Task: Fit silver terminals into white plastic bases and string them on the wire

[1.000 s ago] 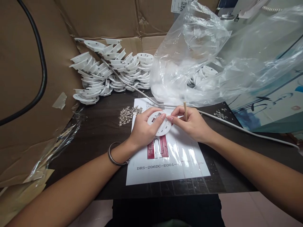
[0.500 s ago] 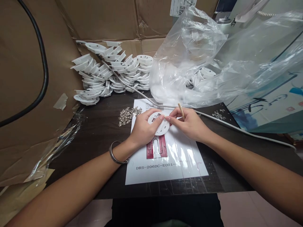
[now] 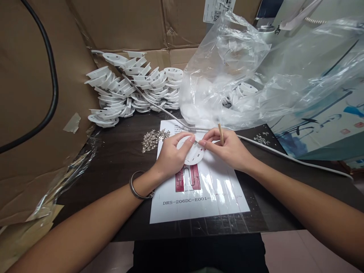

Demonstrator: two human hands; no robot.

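My left hand (image 3: 173, 151) grips a white round plastic plate (image 3: 191, 154) by its left side, thumb on top. Small slots show in the plate's face. My right hand (image 3: 226, 148) is closed, with a thin wooden stick (image 3: 221, 132) standing up between its fingers. Its thumb and fingertip pinch together at the plate's upper right edge, where a tiny dark piece or slot shows; I cannot tell which. Under both hands lies a printed sheet (image 3: 184, 210) with a red picture. A heap of small metal parts (image 3: 155, 140) sits left of my left hand.
Many similar white plates (image 3: 122, 87) are stacked at the back left. A clear plastic bag (image 3: 210, 87) with more plates stands behind my hands. A grey cable (image 3: 264, 145) crosses the dark table. Some small metal pieces (image 3: 261, 139) lie at right. Cardboard (image 3: 127, 22) walls the back.
The plate has turned or tilted slightly in my left hand, and its larger opening is now mostly covered. My right hand has shifted slightly, and the wooden stick leans a little differently.
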